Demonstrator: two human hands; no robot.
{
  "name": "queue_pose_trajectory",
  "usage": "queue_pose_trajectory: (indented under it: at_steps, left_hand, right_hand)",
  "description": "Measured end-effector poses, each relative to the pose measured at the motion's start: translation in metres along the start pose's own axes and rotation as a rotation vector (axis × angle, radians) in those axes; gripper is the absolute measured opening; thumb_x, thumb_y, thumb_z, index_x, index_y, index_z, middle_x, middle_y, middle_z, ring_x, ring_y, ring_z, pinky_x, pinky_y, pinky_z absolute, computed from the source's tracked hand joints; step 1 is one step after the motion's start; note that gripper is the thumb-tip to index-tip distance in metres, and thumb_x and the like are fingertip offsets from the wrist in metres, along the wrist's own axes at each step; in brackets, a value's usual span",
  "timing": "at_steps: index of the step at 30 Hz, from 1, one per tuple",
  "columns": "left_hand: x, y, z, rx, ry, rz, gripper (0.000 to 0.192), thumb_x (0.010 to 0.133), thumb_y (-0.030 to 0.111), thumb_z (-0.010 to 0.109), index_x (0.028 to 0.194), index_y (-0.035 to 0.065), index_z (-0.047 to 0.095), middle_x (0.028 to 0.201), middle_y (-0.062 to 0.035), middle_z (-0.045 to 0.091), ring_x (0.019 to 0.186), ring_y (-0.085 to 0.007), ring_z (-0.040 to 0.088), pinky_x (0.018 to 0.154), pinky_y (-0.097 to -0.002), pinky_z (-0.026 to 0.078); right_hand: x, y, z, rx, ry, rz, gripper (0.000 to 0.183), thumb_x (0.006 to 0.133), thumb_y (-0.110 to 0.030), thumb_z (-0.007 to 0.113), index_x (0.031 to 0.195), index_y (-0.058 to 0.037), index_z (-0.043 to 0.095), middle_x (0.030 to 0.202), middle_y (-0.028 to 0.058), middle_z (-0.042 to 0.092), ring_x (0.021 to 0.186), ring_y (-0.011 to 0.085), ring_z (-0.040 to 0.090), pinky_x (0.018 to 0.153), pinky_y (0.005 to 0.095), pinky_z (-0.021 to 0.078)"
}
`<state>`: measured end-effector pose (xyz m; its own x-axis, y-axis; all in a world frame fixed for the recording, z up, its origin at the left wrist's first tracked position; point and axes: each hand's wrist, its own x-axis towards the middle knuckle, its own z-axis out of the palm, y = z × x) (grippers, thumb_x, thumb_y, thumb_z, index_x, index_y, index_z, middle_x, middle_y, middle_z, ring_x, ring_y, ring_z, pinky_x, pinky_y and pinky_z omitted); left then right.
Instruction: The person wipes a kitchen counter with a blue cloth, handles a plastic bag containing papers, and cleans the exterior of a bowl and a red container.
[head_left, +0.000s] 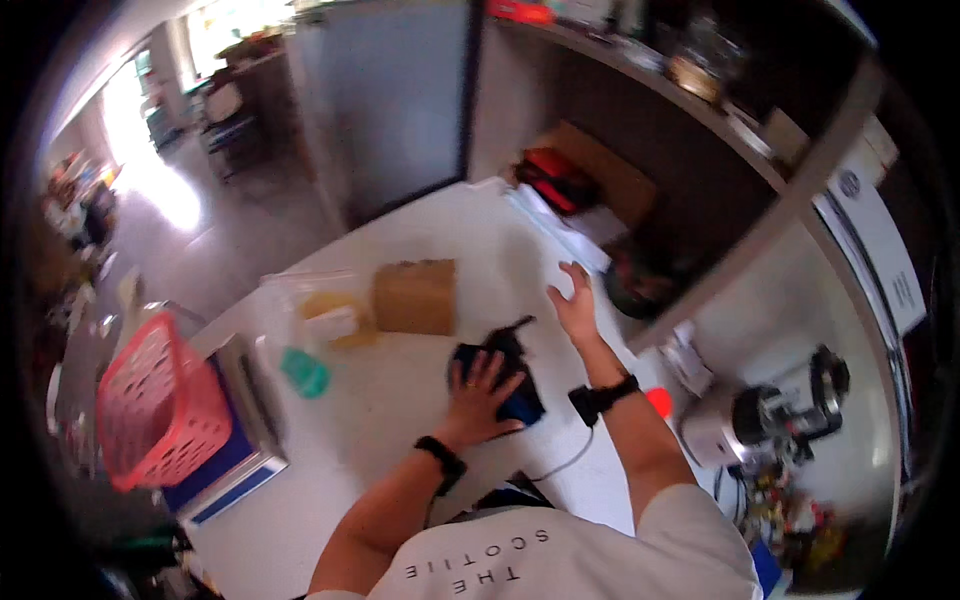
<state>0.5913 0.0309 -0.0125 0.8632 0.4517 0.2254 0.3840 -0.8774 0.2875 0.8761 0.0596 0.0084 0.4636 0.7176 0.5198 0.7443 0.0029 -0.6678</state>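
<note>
On a white table (390, 405) lies a dark blue and black item (521, 397), perhaps a pouch, with a dark strap. My left hand (480, 397) rests flat on it with the fingers spread. My right hand (577, 307) is raised over the table's right part, fingers apart and slightly curled, holding nothing. A brown cardboard piece or box (415, 296) stands beyond my left hand. Left of it lies a clear plastic bag (307, 289) with something yellowish and a white label. A green item (305, 373), blurred, sits nearer. Both wrists wear black bands.
A pink perforated plastic basket (165, 412) stands on a blue and white box (240, 480) at the left edge. Papers (562, 225) and a red and black item (559, 180) lie at the back right. A metallic appliance (712, 427) stands at the right, below a shelf (660, 75).
</note>
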Motion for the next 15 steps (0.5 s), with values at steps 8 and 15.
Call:
queue_pose_trajectory:
  at_steps: [8,15]
  left_hand:
    - [0.007,0.011,-0.002,-0.013,-0.029,0.042,0.087,0.073,0.070,0.062,0.146,0.0298,0.039,0.158,-0.0167,0.016,0.144,-0.0417,0.016,0.108,-0.0692,0.008]
    - [0.007,0.015,-0.005,-0.059,-0.087,0.000,0.088,0.073,0.070,0.062,0.148,0.0314,0.035,0.159,-0.0146,0.015,0.145,-0.0389,0.011,0.110,-0.0679,0.003]
  right_hand:
    - [0.023,0.073,-0.095,-0.057,0.179,0.561,0.105,0.073,-0.035,0.079,0.149,0.0018,0.016,0.138,0.0304,0.044,0.133,0.0386,0.039,0.110,0.0403,0.0321]
    - [0.040,0.059,-0.105,-0.757,0.252,0.813,0.102,0.078,-0.069,0.057,0.148,-0.0008,0.026,0.149,0.0307,0.029,0.139,0.0426,0.029,0.115,0.0484,0.0210]
